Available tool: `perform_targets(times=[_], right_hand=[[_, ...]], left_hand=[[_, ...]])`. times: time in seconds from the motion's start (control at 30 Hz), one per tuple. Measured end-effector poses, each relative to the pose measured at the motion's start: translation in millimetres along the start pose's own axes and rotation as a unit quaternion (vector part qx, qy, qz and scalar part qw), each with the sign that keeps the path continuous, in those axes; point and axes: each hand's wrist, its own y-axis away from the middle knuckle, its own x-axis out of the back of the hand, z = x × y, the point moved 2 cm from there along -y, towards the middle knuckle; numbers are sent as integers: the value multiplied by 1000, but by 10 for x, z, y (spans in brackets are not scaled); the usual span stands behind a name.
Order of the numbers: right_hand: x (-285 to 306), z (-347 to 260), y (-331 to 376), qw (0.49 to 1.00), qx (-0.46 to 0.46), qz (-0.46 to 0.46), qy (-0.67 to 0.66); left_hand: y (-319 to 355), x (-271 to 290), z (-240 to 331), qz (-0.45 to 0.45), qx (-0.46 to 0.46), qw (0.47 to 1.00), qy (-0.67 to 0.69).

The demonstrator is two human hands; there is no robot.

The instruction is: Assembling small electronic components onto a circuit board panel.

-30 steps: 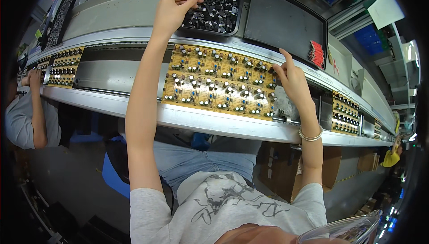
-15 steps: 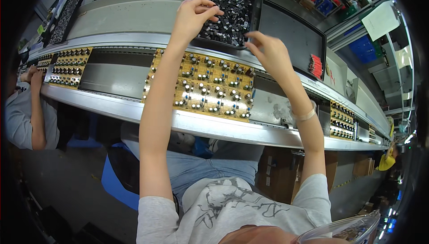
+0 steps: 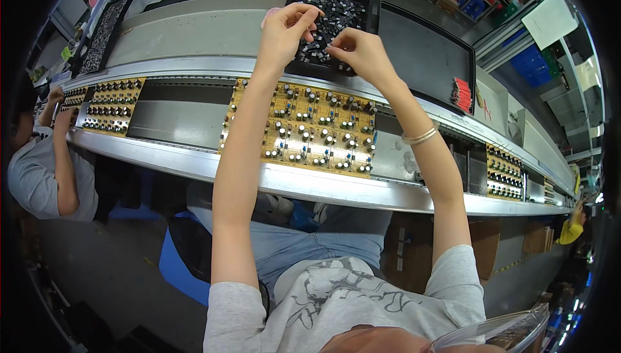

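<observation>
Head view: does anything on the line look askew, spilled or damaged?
Nothing stands out. The circuit board lies flat on the conveyor, and the black parts stay inside their tray, where both hands work.

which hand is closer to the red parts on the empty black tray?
Right. The right hand is over the parts tray, nearer the red parts; the left hand is farther left.

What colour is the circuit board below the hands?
Yellow-tan board, studded with dark and silvery parts; head view.
</observation>
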Motion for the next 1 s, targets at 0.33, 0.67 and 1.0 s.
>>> perform_targets(times=[0.33, 0.67, 1.0], right_hand=[[540, -11, 1004, 948, -95, -86, -291], [466, -186, 1449, 967, -41, -189, -167], [292, -140, 1489, 990, -28, -130, -48]], left_hand=[[263, -360, 342, -123, 35, 991, 24], [524, -691, 359, -398, 58, 902, -156], [583, -683, 306, -414, 83, 868, -261]])
